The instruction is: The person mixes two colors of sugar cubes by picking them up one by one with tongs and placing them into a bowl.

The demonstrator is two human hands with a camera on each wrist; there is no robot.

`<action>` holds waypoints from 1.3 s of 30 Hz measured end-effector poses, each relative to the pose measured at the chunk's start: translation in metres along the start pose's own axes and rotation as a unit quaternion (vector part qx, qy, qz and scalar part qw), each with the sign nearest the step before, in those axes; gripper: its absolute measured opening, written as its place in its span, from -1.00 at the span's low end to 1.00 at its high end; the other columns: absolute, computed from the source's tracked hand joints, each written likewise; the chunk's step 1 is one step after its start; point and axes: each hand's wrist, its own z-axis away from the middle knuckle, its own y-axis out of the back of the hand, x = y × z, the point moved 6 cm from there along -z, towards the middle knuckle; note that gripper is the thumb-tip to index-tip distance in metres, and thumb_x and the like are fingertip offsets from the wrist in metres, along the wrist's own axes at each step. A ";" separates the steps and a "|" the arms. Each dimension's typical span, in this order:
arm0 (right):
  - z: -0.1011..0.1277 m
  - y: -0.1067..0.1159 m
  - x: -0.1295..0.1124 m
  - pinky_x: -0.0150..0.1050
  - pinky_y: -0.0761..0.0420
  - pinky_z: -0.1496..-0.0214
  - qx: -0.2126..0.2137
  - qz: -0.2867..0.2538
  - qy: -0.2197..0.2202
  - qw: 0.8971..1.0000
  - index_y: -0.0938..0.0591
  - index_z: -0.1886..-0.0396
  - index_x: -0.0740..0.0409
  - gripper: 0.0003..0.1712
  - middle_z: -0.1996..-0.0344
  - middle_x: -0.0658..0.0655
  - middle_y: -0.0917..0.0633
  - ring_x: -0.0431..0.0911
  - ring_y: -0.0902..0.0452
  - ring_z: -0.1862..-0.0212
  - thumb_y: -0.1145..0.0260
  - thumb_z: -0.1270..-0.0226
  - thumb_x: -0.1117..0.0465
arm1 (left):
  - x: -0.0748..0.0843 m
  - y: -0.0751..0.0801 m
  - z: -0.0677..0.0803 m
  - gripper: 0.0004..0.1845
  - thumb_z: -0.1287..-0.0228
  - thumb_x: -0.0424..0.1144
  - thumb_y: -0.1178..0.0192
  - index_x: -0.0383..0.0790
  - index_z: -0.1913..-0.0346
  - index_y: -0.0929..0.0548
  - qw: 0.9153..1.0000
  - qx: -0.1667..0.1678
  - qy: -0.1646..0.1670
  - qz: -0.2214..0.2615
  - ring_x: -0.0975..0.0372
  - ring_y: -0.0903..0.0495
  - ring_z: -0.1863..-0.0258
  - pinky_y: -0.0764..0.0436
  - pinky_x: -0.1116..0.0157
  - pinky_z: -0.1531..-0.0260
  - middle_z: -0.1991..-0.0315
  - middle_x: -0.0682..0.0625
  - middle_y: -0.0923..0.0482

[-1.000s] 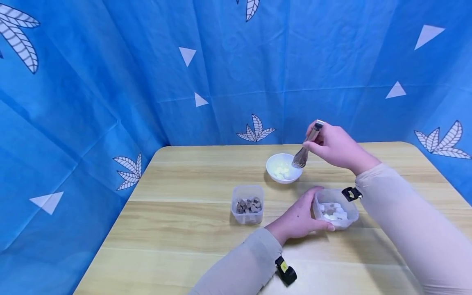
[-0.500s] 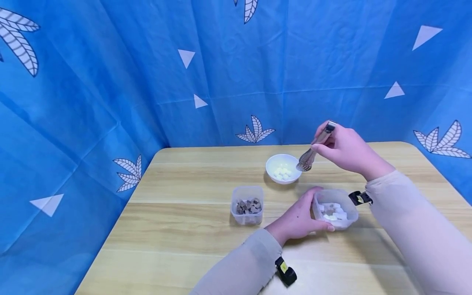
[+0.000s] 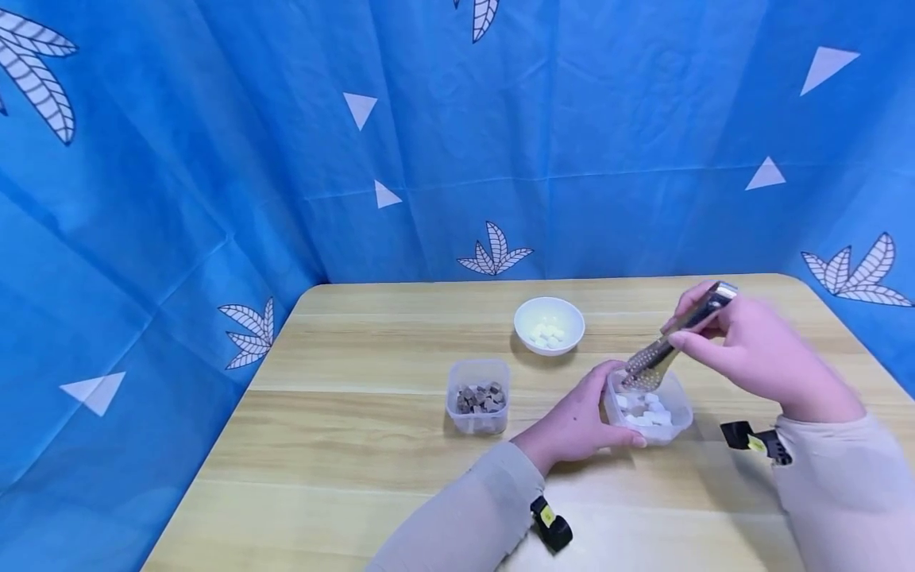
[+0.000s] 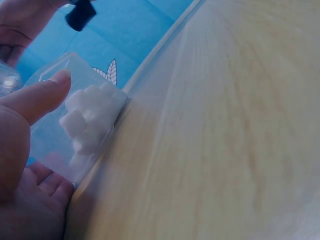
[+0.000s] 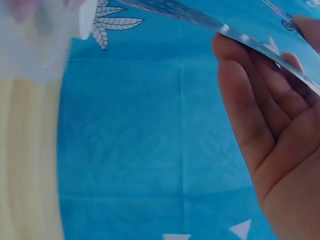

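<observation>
Tongs up in the right hand, pinched between thumb and fingers, perforated tips hanging directly over the clear tub of white cubes. Long axis slanting from upper right at the hand down to lower left at the tub mouth, tips just above the cubes, maybe at the rim; contact not clear from the head view. Blades looking narrow, nothing visible between them. In the right wrist view, fingers curled under the shiny blade, a firm hold.

Left hand wrapped round the near-left side of that same tub, thumb laid on the wall, white cubes pressed against the plastic just beyond. Left hand nearer the tub, touching it; right hand above and to the right, reaching only through the tongs.

Tub sitting on the wooden table, right of a second clear tub of brown cubes, and nearer than the white bowl holding a few pale pieces.

Against a second ago: tongs then over the white bowl, tips at its right rim; now swung back and down to the white-cube tub. Left hand unmoved on the tub throughout. Bowl and brown tub unchanged.
</observation>
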 end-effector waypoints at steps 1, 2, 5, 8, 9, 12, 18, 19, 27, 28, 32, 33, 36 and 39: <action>0.001 -0.004 0.001 -0.38 -0.52 0.49 -0.014 0.008 0.007 1.000 -0.61 0.15 0.09 -0.79 0.35 -0.04 -0.71 -0.22 -0.60 0.44 -0.45 -0.29 0.31 | 0.000 0.001 0.000 0.10 -0.02 0.03 -0.59 0.23 -0.56 -0.11 1.000 0.000 0.002 -0.002 0.34 -0.26 -0.40 -0.25 0.17 -0.41 -0.46 0.23 -0.24; 0.001 -0.008 0.003 -0.37 -0.57 0.44 -0.028 0.016 0.012 0.999 -0.61 0.15 0.09 -0.80 0.34 -0.06 -0.70 -0.24 -0.62 0.41 -0.45 -0.30 0.29 | 0.000 0.001 0.000 0.10 -0.02 0.03 -0.59 0.23 -0.56 -0.11 1.000 -0.001 0.004 -0.002 0.34 -0.26 -0.40 -0.25 0.17 -0.41 -0.46 0.23 -0.25; -0.001 -0.019 0.007 -0.33 -0.62 0.38 -0.067 0.029 0.016 0.997 -0.61 0.14 0.08 -0.82 0.36 -0.09 -0.69 -0.26 -0.62 0.38 -0.43 -0.34 0.23 | -0.001 0.002 0.001 0.09 -0.03 0.02 -0.58 0.26 -0.55 -0.10 1.000 0.000 0.009 -0.004 0.35 -0.27 -0.39 -0.26 0.17 -0.41 -0.46 0.21 -0.25; -0.002 -0.026 0.010 -0.30 -0.64 0.36 -0.087 0.029 0.010 0.996 -0.60 0.14 0.05 -0.83 0.37 -0.10 -0.70 -0.25 -0.61 0.37 -0.42 -0.36 0.19 | 0.000 0.003 0.001 0.09 -0.03 0.01 -0.59 0.25 -0.55 -0.11 1.000 0.001 0.009 -0.003 0.36 -0.29 -0.38 -0.26 0.18 -0.41 -0.45 0.21 -0.26; -0.002 -0.027 0.011 -0.29 -0.64 0.36 -0.092 0.026 0.009 0.995 -0.60 0.13 0.06 -0.82 0.37 -0.10 -0.70 -0.24 -0.62 0.37 -0.43 -0.36 0.19 | 0.000 0.003 0.001 0.09 -0.03 0.00 -0.59 0.24 -0.55 -0.11 1.000 0.001 0.007 -0.003 0.36 -0.29 -0.37 -0.26 0.19 -0.41 -0.45 0.21 -0.26; 0.001 -0.032 0.015 -0.27 -0.66 0.32 -0.102 0.020 0.002 0.995 -0.59 0.12 0.06 -0.80 0.37 -0.11 -0.72 -0.24 -0.64 0.35 -0.43 -0.36 0.19 | 0.000 0.002 0.001 0.10 -0.03 0.01 -0.58 0.20 -0.57 -0.10 1.000 -0.003 0.004 -0.003 0.37 -0.28 -0.38 -0.25 0.20 -0.41 -0.46 0.23 -0.24; 0.003 -0.042 0.020 -0.26 -0.68 0.26 -0.116 0.019 0.004 0.993 -0.58 0.12 0.03 -0.83 0.38 -0.15 -0.70 -0.27 -0.64 0.31 -0.41 -0.39 0.20 | 0.001 0.000 0.001 0.09 -0.04 0.00 -0.58 0.19 -0.56 -0.11 1.000 -0.004 -0.001 -0.010 0.38 -0.28 -0.38 -0.25 0.22 -0.41 -0.44 0.24 -0.26; 0.003 -0.042 0.021 -0.27 -0.68 0.27 -0.114 0.017 0.005 0.993 -0.59 0.12 0.03 -0.84 0.38 -0.15 -0.70 -0.27 -0.63 0.32 -0.40 -0.39 0.20 | 0.001 0.000 0.001 0.08 -0.04 0.00 -0.58 0.19 -0.56 -0.11 1.000 -0.004 -0.002 -0.012 0.38 -0.29 -0.37 -0.26 0.22 -0.40 -0.44 0.24 -0.28; 0.006 -0.030 0.019 -0.30 -0.64 0.34 -0.085 0.009 0.011 0.996 -0.60 0.15 0.02 -0.85 0.36 -0.10 -0.69 -0.24 -0.60 0.37 -0.40 -0.38 0.25 | 0.002 0.000 0.001 0.09 -0.02 -0.01 -0.60 0.19 -0.56 -0.12 1.000 -0.004 -0.003 -0.008 0.40 -0.31 -0.34 -0.27 0.25 -0.39 -0.40 0.23 -0.32; 0.006 -0.027 0.018 -0.31 -0.62 0.37 -0.082 0.008 0.015 0.996 -0.59 0.14 0.02 -0.84 0.36 -0.09 -0.68 -0.23 -0.59 0.39 -0.40 -0.38 0.26 | 0.002 0.000 0.000 0.10 -0.01 -0.01 -0.60 0.18 -0.56 -0.12 1.000 -0.003 -0.002 -0.006 0.40 -0.31 -0.34 -0.27 0.25 -0.39 -0.40 0.24 -0.32; 0.006 -0.015 0.013 -0.33 -0.51 0.52 -0.064 -0.012 0.033 0.997 -0.58 0.12 0.05 -0.80 0.37 -0.05 -0.68 -0.21 -0.53 0.48 -0.40 -0.35 0.35 | 0.002 0.001 0.000 0.10 -0.02 -0.01 -0.60 0.19 -0.56 -0.12 1.000 -0.003 0.005 -0.002 0.38 -0.30 -0.35 -0.27 0.24 -0.39 -0.42 0.23 -0.30; 0.006 -0.012 0.012 -0.33 -0.49 0.55 -0.058 -0.015 0.037 0.998 -0.58 0.12 0.06 -0.79 0.36 -0.04 -0.67 -0.21 -0.51 0.52 -0.40 -0.35 0.36 | 0.001 0.001 0.000 0.09 -0.02 -0.02 -0.60 0.21 -0.56 -0.12 1.000 -0.003 0.007 -0.001 0.38 -0.30 -0.36 -0.27 0.23 -0.39 -0.42 0.24 -0.30; 0.007 -0.002 0.009 -0.33 -0.38 0.63 -0.036 -0.018 0.030 0.999 -0.62 0.13 0.06 -0.79 0.31 -0.04 -0.66 -0.22 -0.41 0.58 -0.41 -0.33 0.38 | 0.001 0.001 0.000 0.10 -0.03 0.00 -0.59 0.20 -0.57 -0.11 1.000 -0.003 0.008 -0.004 0.36 -0.26 -0.39 -0.26 0.22 -0.40 -0.45 0.23 -0.25; 0.008 0.006 0.008 -0.28 -0.31 0.63 -0.006 -0.019 0.012 1.000 -0.67 0.18 0.03 -0.79 0.25 -0.05 -0.64 -0.18 -0.36 0.56 -0.43 -0.29 0.39 | 0.001 0.001 0.000 0.11 -0.02 -0.01 -0.59 0.17 -0.57 -0.10 1.000 -0.004 0.004 -0.001 0.36 -0.26 -0.40 -0.24 0.22 -0.41 -0.46 0.23 -0.23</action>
